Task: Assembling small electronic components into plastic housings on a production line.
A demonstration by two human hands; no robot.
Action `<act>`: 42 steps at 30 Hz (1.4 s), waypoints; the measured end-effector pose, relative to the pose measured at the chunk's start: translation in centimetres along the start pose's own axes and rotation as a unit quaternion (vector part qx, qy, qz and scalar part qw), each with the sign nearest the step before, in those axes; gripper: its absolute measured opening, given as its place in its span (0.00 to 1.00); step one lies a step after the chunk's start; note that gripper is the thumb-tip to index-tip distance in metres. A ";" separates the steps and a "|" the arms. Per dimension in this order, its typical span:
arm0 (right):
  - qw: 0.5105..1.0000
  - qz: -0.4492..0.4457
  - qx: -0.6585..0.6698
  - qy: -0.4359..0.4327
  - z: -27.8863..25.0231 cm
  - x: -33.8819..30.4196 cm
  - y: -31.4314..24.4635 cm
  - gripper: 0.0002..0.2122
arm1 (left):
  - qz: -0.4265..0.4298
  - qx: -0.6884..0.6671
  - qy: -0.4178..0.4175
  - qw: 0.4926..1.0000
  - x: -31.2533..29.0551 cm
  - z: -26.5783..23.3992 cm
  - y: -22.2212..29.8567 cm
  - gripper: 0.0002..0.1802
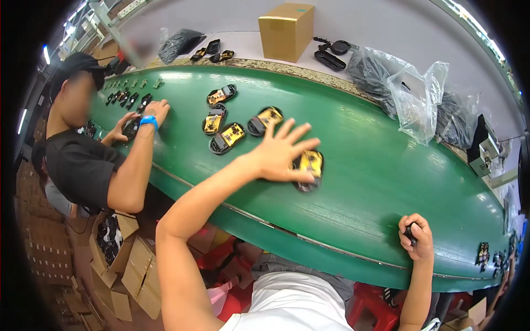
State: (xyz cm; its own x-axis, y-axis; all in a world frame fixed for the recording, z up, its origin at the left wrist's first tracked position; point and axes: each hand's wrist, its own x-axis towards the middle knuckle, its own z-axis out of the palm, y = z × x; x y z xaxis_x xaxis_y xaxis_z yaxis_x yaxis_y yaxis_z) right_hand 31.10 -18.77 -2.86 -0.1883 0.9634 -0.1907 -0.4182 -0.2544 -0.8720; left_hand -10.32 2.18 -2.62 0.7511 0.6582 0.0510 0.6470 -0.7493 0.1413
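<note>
Has the left fingers (307, 145) splayed well apart over the green worktop (364, 187). Just right of and partly beneath them, one black oval housing with a yellow board (312, 163), with long axis roughly toward the body; cannot tell whether touching. Has the right fingers (418, 220) curled tightly around a small black thing (409, 234), well apart from that housing.

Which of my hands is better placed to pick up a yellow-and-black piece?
Probably the left hand: it is spread open at a yellow-and-black piece, while the right hand is farther away, closed around a black object.
</note>
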 end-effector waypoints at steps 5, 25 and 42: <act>1.000 -0.009 -0.004 0.010 -0.1 -0.3 0.1 0.11 | 0.063 -0.031 0.042 0.997 -2.8 1.6 7.7 0.51; 0.996 -0.021 -0.072 0.039 0.6 -1.1 -0.1 0.09 | -0.024 -0.008 0.138 0.990 -6.8 -1.7 -0.5 0.21; 0.994 -0.030 -0.083 0.063 0.6 -1.2 -0.2 0.09 | -0.089 -0.076 0.131 0.984 -4.9 -2.1 9.2 0.24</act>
State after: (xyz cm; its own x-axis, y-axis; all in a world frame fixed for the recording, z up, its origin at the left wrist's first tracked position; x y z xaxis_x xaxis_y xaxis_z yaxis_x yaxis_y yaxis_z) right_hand 30.89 -19.95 -2.14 -0.0498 0.9820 -0.1820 -0.2719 -0.1887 -0.9437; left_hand -8.36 -7.76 0.51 0.5547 0.7896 0.2624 0.7240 -0.6134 0.3156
